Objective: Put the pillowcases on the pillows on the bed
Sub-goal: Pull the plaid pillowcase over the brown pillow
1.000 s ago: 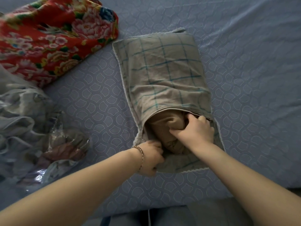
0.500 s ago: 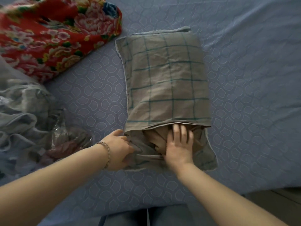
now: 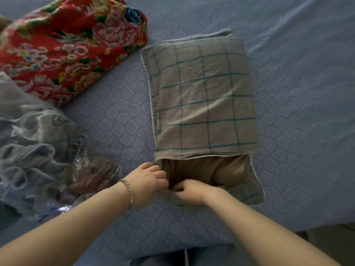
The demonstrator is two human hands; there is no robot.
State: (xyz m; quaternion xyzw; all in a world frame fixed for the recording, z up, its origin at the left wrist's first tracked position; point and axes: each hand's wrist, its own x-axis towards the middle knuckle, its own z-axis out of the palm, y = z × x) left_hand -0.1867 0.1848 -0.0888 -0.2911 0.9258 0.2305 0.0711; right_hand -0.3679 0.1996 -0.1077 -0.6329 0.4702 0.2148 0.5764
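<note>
The checked pillowcase lies on the bed with its open mouth toward the person, and the tan pillow shows inside that mouth. At the mouth's left corner the left hand and right hand sit close together, each pinching case cloth, probably to seat that pillow corner. A floral quilt lies off the case's far-left corner.

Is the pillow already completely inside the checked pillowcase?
No, the brown end of the pillow lies uncovered at the open mouth of the pillowcase, on its lower flap.
</note>
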